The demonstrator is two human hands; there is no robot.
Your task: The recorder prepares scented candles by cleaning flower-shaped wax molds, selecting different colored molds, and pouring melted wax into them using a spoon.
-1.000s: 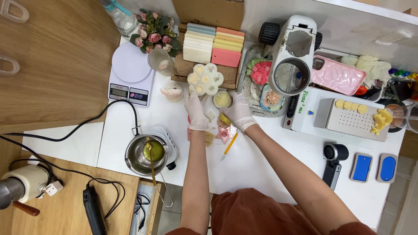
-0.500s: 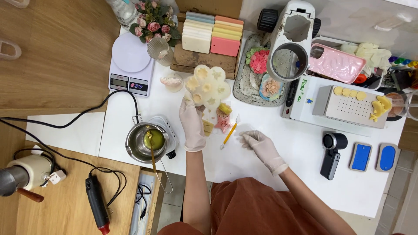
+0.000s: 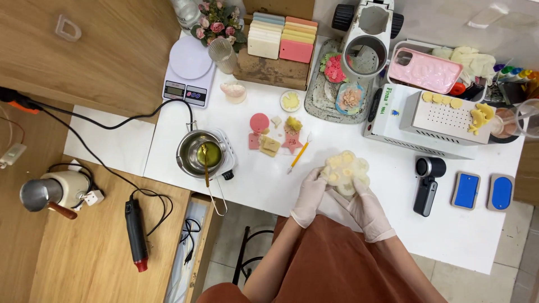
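Note:
Both my hands wear white gloves and hold a pale cream, flower-shaped mould point(image 3: 344, 170) with several round lobes, just above the white table point(image 3: 269, 185) near its front edge. My left hand point(image 3: 309, 195) grips its left side. My right hand point(image 3: 366, 207) supports it from below on the right. Left of the mould lie small pink and yellow wax pieces point(image 3: 272, 137) and a yellow-handled tool point(image 3: 299, 154).
A metal pot on a small heater point(image 3: 203, 154) with a spoon stands to the left. A white scale point(image 3: 188, 70), stacked coloured bars point(image 3: 283, 36), a white machine point(image 3: 426, 118), a black device point(image 3: 426, 177) and blue pads point(image 3: 480, 191) ring the table.
The mould has come from the back of the table toward me. My right hand, empty half a second ago, now holds it together with my left.

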